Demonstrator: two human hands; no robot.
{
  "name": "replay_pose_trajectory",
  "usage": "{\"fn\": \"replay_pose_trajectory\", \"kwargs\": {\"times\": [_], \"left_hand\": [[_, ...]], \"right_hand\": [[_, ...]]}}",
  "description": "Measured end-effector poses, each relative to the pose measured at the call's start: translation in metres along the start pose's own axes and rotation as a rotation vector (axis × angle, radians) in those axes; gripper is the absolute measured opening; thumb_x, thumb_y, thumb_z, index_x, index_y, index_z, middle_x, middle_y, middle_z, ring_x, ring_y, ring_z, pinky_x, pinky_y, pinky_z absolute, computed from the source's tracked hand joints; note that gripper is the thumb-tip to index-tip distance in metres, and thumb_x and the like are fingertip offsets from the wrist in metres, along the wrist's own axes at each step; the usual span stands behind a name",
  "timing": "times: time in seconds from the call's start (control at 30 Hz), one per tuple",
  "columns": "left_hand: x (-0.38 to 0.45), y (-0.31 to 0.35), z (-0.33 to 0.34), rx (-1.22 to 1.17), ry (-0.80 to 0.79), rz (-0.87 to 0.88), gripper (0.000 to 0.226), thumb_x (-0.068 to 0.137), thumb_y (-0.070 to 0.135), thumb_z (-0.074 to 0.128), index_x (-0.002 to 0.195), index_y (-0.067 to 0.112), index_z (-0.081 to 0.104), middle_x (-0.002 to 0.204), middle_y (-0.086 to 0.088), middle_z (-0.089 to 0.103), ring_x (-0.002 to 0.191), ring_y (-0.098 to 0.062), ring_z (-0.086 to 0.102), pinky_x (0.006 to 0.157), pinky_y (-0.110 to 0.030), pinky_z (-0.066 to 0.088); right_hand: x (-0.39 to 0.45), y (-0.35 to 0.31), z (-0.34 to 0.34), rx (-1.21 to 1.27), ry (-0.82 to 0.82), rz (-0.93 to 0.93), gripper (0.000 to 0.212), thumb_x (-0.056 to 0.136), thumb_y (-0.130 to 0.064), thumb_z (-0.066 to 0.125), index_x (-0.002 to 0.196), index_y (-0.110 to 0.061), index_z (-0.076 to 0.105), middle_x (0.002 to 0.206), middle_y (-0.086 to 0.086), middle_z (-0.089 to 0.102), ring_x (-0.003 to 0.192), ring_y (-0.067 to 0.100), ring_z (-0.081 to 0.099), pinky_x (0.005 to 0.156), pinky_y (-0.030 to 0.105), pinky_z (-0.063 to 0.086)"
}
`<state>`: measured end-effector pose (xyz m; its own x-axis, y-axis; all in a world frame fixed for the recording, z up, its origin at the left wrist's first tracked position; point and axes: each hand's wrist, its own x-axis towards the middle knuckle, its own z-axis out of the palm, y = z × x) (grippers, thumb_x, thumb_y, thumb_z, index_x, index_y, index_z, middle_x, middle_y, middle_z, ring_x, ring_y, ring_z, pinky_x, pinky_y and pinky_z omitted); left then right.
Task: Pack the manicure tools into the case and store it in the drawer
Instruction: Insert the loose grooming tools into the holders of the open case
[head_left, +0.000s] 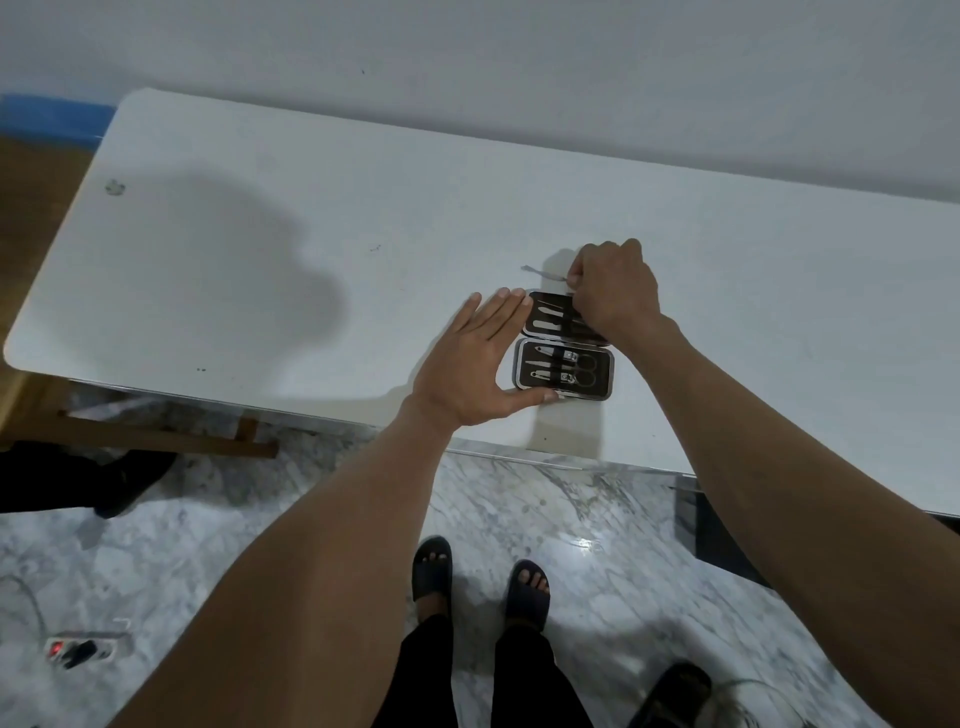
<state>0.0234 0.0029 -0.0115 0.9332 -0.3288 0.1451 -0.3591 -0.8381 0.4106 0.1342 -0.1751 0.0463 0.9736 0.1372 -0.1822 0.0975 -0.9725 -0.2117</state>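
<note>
A dark manicure case (602, 387) lies opened flat on the white table (260, 249), near its front edge. Several metal tools sit strapped in both halves. My left hand (475, 364) rests flat against the case's left side, fingers spread, thumb along the front edge. My right hand (613, 291) hovers over the far half of the case, fingers pinched on a thin metal tool (540, 273) whose tip points left over the table. The right hand hides part of the far half.
The table stands against a white wall. A marble floor (519, 509) and my feet in dark sandals (431, 569) lie below. A power strip (78, 649) is on the floor at left; a wooden frame (156, 431) sits under the table's left end.
</note>
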Motion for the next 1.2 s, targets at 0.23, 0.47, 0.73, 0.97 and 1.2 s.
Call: {"fn": "replay_pose_trajectory", "kwargs": {"times": [0.23, 0.47, 0.73, 0.97, 1.2], "left_hand": [[0.001, 0.000, 0.000, 0.014, -0.015, -0.004, 0.114, 0.083, 0.086, 0.050, 0.161, 0.005, 0.029, 0.169, -0.007, 0.029, 0.159, -0.018, 0.020, 0.130, -0.047, 0.016], [0.001, -0.001, -0.001, 0.008, -0.021, -0.009, 0.116, 0.082, 0.087, 0.049, 0.161, 0.005, 0.029, 0.169, -0.008, 0.029, 0.159, -0.019, 0.020, 0.130, -0.048, 0.016], [0.001, 0.000, -0.001, 0.019, -0.026, -0.008, 0.116, 0.082, 0.088, 0.048, 0.161, 0.006, 0.028, 0.169, -0.008, 0.029, 0.159, -0.019, 0.020, 0.130, -0.048, 0.017], [0.001, -0.001, -0.002, 0.020, -0.026, 0.000, 0.116, 0.082, 0.088, 0.048, 0.161, 0.005, 0.029, 0.169, -0.007, 0.028, 0.159, -0.019, 0.020, 0.130, -0.047, 0.017], [0.002, -0.001, -0.004, 0.008, -0.049, -0.011, 0.119, 0.080, 0.092, 0.044, 0.162, 0.007, 0.026, 0.170, -0.006, 0.026, 0.159, -0.018, 0.018, 0.131, -0.046, 0.013]], "right_hand": [[0.001, 0.005, -0.006, 0.035, 0.014, -0.029, 0.020, 0.093, -0.008, 0.049, 0.104, -0.011, 0.066, 0.106, 0.011, 0.065, 0.114, 0.032, 0.048, 0.081, 0.041, 0.047], [-0.006, 0.014, -0.004, 0.213, 0.089, -0.007, 0.015, 0.089, -0.019, 0.067, 0.101, -0.017, 0.075, 0.100, 0.006, 0.072, 0.112, 0.029, 0.055, 0.085, 0.041, 0.053], [-0.004, 0.011, -0.003, 0.133, 0.037, -0.015, 0.016, 0.091, -0.010, 0.055, 0.093, -0.014, 0.070, 0.096, 0.009, 0.068, 0.111, 0.031, 0.051, 0.081, 0.040, 0.050], [-0.001, 0.017, -0.015, 0.337, 0.027, 0.051, 0.012, 0.091, -0.008, 0.058, 0.096, -0.011, 0.068, 0.103, 0.007, 0.070, 0.097, 0.024, 0.062, 0.088, 0.038, 0.053], [-0.031, 0.035, -0.030, 0.542, 0.102, 0.138, 0.014, 0.090, -0.010, 0.062, 0.095, -0.012, 0.075, 0.088, -0.001, 0.068, 0.083, 0.011, 0.060, 0.076, 0.020, 0.044]]}}
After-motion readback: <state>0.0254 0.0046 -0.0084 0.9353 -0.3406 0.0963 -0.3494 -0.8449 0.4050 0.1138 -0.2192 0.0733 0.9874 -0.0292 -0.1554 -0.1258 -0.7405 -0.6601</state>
